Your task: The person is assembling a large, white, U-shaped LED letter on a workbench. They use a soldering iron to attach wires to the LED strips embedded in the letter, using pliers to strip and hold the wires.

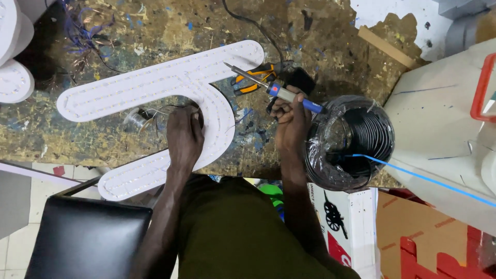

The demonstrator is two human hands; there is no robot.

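A white letter-shaped sign panel (155, 82) studded with rows of small lights lies on the worn workbench (155, 31). My left hand (185, 135) presses down on the panel's inner curve, fingers bunched at thin wires beside a small spool of solder wire (135, 119). My right hand (290, 121) grips a soldering iron (268, 87) with a blue handle. Its metal tip points up-left and hovers just off the panel's right edge.
A coil of black cable (356, 142) wrapped in plastic sits right of my right hand, a blue cord (429, 178) running from it. Orange-handled pliers (256, 77) lie behind the iron. A white board (444, 129) fills the right; a black chair (88, 237) stands lower left.
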